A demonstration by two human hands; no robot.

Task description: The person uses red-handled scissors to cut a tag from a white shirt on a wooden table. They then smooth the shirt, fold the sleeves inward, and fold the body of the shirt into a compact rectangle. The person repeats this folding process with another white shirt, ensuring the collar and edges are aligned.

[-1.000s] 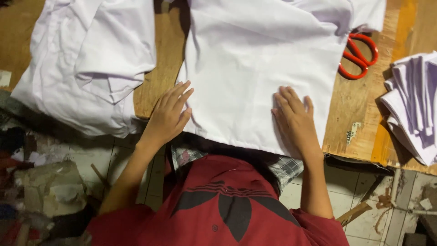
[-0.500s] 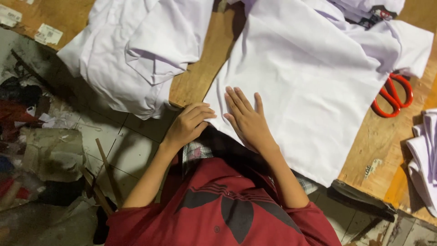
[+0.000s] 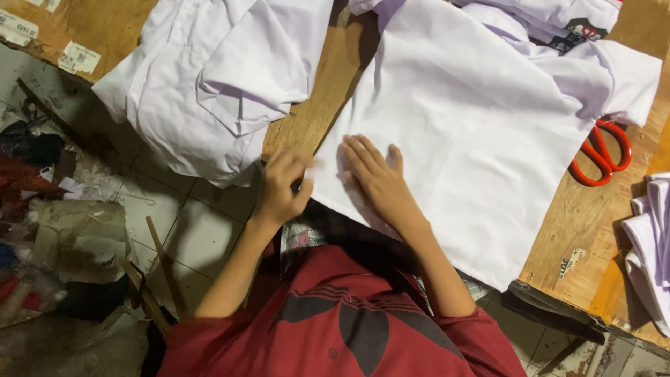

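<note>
**Two hands close together at the near edge**

The right hand [image 3: 377,178] lies flat, palm down, fingers straight and slightly spread, pointing up and to the left, its forearm running back toward the body. Just beside it, the left hand [image 3: 283,185] is blurred, fingers curled inward, wrist bent, forearm angled down to the left.

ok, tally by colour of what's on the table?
White: 3 - spread shirt under both hands, bundled shirt beside it, stack of white pieces at the table's edge
Red: 1 - scissors
Total: 4
Left hand grips the spread shirt's corner; right hand lies flat on it.
</note>
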